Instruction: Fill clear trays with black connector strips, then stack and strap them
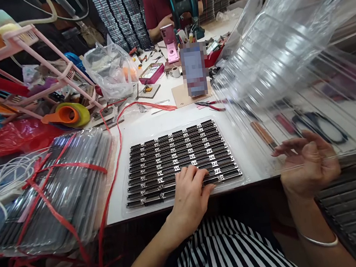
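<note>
The left hand is the nearer one, down on the closest of the slim black-and-silver metal connector strips, its fingers bent and the thumb set toward the body with a narrow gap; whether they pinch a strip I cannot tell. Its forearm comes up from about 7 o'clock, so the fingers cross the strips, whose long axis runs from 9 to 3 with the right ends tipped slightly away. At 3 o'clock from it, off the strips, is the right hand, fingers curled at the near edge of a large clear ribbed plastic sheet; blur hides whether they grip it.

The strips lie in parallel rows in a shallow clear plastic tray on the white counter, mostly at 12 o'clock from the left hand, between 9 and 10 from the right. Beyond the right hand, the sheet rises toward 12. Farther off, red-handled pliers lie at 1 o'clock from the left hand.
</note>
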Demonstrator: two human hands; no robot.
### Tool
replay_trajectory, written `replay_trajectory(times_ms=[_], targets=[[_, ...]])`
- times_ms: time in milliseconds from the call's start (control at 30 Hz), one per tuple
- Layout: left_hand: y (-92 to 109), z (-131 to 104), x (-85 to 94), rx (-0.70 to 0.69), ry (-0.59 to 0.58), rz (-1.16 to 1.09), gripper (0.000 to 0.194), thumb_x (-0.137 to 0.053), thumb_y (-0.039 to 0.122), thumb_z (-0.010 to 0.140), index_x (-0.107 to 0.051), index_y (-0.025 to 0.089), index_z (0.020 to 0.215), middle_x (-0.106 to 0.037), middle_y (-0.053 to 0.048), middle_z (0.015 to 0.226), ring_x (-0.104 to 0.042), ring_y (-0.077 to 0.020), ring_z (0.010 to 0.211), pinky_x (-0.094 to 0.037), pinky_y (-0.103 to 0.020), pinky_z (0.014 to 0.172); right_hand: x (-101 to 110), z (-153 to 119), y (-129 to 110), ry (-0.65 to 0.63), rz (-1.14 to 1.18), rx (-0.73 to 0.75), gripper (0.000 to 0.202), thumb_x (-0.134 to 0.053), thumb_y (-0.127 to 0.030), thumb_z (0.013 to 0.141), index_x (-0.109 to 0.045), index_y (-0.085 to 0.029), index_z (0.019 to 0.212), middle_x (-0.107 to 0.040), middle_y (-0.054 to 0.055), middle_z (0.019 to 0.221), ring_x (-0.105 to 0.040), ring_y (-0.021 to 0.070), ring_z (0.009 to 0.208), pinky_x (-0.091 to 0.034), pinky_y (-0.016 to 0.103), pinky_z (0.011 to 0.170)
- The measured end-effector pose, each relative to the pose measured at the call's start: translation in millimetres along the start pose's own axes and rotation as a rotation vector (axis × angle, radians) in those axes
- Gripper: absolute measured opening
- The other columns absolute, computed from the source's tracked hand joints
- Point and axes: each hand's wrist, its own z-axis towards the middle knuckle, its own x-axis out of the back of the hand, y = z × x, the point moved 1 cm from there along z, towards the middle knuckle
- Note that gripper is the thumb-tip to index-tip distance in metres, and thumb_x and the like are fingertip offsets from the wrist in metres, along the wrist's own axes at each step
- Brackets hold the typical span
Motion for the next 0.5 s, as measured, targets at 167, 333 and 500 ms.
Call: replay_trajectory(times_ms=[167, 333, 500], targets=[[2.9, -4.2, -1.3, -0.078, 0.105, 0.044, 0.009, -0.053, 0.017, 0.089, -0.060, 0.015, 0.095, -0.057, -0.005, 0.087, -0.048, -0.0193, 0.082, -0.036, -0.036, 0.072, 1.9, 0.6, 2.0, 0.002, 0.020, 0.007, 0.024, -0.055, -0.022, 0.077, -0.067, -0.013, 0.095, -0.061, 0.001, 0.064, -0.058, 0.0157, 0.051, -0.047, 0.031, 0.041], [7.0, -7.9, -5.7, -0.134, 0.196, 0.102, 0.015, -0.049, 0.010, 0.089, -0.062, 0.013, 0.096, -0.059, -0.006, 0.087, -0.049, -0.0187, 0.082, -0.035, -0.035, 0.071, 1.7, 1.6, 0.1, 0.003, -0.004, 0.002, 0.025, -0.055, -0.022, 0.074, -0.066, -0.014, 0.095, -0.061, 0.000, 0.063, -0.057, 0.0158, 0.050, -0.046, 0.031, 0.040], [-5.1, -10.7, 5.1, -0.050, 0.180, -0.002, 0.017, -0.051, 0.013, 0.090, -0.062, 0.016, 0.103, -0.059, -0.005, 0.091, -0.051, -0.0176, 0.086, -0.037, -0.035, 0.075, 1.2, 1.8, -0.6, 0.017, -0.016, -0.009, 0.026, -0.054, -0.021, 0.072, -0.067, -0.014, 0.093, -0.061, 0.000, 0.061, -0.056, 0.0165, 0.049, -0.045, 0.032, 0.040]])
